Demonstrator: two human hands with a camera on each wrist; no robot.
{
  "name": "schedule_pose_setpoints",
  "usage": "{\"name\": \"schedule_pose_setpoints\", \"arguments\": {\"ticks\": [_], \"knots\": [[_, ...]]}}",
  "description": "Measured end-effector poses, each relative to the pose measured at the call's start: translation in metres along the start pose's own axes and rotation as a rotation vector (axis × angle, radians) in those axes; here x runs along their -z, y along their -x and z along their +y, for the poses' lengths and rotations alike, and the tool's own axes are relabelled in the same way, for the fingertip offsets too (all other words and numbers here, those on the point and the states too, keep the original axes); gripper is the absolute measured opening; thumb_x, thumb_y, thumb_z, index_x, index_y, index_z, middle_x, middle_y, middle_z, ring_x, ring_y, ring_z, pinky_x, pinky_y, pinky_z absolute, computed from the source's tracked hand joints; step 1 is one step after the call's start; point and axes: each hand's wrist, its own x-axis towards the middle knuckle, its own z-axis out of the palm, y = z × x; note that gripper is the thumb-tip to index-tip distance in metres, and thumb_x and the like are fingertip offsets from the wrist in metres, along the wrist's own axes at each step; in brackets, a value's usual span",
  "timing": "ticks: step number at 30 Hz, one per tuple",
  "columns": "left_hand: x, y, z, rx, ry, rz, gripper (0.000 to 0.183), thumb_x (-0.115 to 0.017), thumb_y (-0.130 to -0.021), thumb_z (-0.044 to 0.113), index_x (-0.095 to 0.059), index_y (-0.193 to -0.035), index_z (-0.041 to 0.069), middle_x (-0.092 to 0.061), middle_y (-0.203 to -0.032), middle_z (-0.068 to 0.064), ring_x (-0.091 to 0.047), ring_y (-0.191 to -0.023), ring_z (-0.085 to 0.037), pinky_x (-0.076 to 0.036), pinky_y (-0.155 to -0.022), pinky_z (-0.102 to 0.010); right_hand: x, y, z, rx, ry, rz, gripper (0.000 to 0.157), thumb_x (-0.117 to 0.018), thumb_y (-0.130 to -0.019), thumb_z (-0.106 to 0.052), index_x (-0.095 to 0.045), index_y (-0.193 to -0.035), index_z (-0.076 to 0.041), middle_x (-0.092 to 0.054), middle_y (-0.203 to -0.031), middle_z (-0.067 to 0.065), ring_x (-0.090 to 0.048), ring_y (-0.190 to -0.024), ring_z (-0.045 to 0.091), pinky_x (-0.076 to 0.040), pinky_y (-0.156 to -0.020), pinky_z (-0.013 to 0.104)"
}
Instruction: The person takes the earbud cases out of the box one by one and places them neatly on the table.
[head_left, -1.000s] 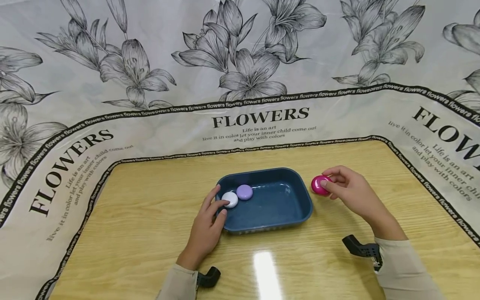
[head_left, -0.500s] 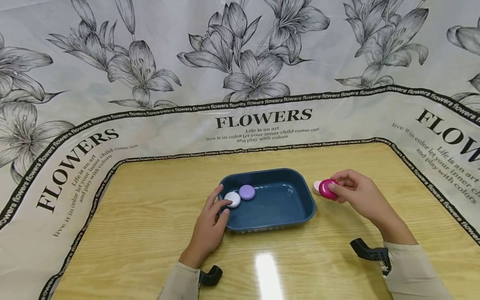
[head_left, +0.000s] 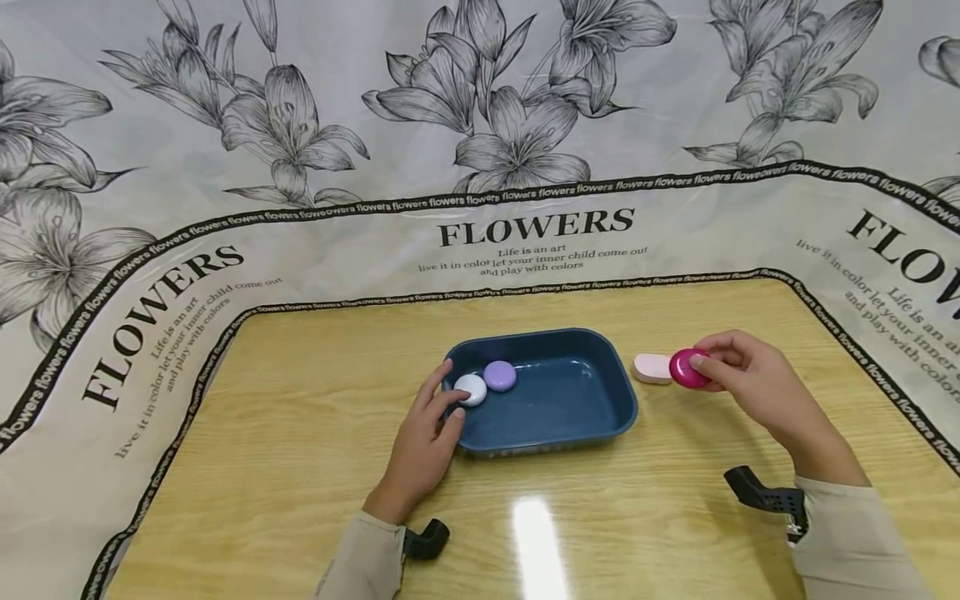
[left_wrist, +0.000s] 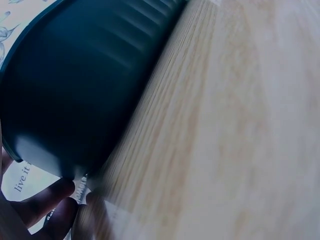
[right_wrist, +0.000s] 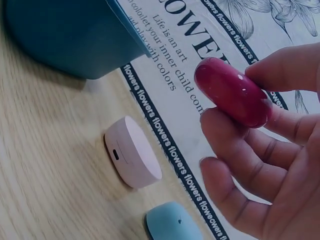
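Observation:
A dark blue plastic basin [head_left: 555, 400] holds a white round case [head_left: 472, 390] and a purple round case [head_left: 500, 376] at its left end. My left hand [head_left: 422, 437] grips the basin's left rim; one finger reaches over the rim to the white case. Its other fingers show outside the end wall in the left wrist view. Right of the basin, my right hand [head_left: 753, 379] pinches a glossy magenta round case [right_wrist: 232, 92] between thumb and fingers, above the table. Beneath it stands a pale pink case [right_wrist: 132, 152] with a small dark slot in its side.
A light blue case [right_wrist: 172, 222] sits on the table beside the pink one in the right wrist view; in the head view it is hidden. The wooden table [head_left: 315, 400] meets a flower-printed cloth [head_left: 360, 258] at the back and sides.
My right hand has moved to the right with the magenta case, uncovering the pale pink case. The left hand stays at the basin's rim. The head view has shifted slightly.

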Motion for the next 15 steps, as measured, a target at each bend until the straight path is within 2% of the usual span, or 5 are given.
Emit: {"name": "schedule_pose_setpoints", "arguments": {"ticks": [2, 8, 15], "knots": [[-0.001, -0.002, 0.000, -0.012, -0.009, 0.000, 0.026, -0.052, -0.104, 0.022, -0.067, -0.125, 0.016, -0.028, -0.162, 0.011, -0.045, -0.137, -0.020, -0.046, -0.090, -0.044, 0.002, 0.001, 0.003, -0.006, 0.002, -0.001, 0.034, -0.060, -0.102, -0.019, -0.055, -0.121, 0.008, -0.071, -0.097, -0.001, -0.065, -0.083, 0.004, -0.053, -0.072, 0.020], [-0.001, -0.003, 0.003, 0.007, 0.000, -0.007, 0.026, -0.052, -0.104, 0.021, -0.067, -0.125, 0.017, -0.027, -0.162, 0.012, -0.041, -0.140, -0.019, -0.045, -0.097, -0.049, 0.004, -0.003, 0.009, -0.007, -0.007, -0.017, 0.032, -0.058, -0.102, -0.016, -0.055, -0.121, 0.011, -0.070, -0.101, 0.012, -0.064, -0.084, 0.003, -0.054, -0.072, 0.020], [0.000, 0.000, 0.005, 0.025, 0.003, -0.015, 0.026, -0.052, -0.104, 0.020, -0.068, -0.124, 0.018, -0.028, -0.162, 0.012, -0.038, -0.142, -0.017, -0.043, -0.101, -0.051, 0.007, -0.002, 0.021, -0.032, -0.045, -0.081, 0.029, -0.057, -0.103, -0.013, -0.054, -0.119, 0.012, -0.071, -0.096, 0.004, -0.064, -0.082, 0.006, -0.054, -0.072, 0.022]]}}
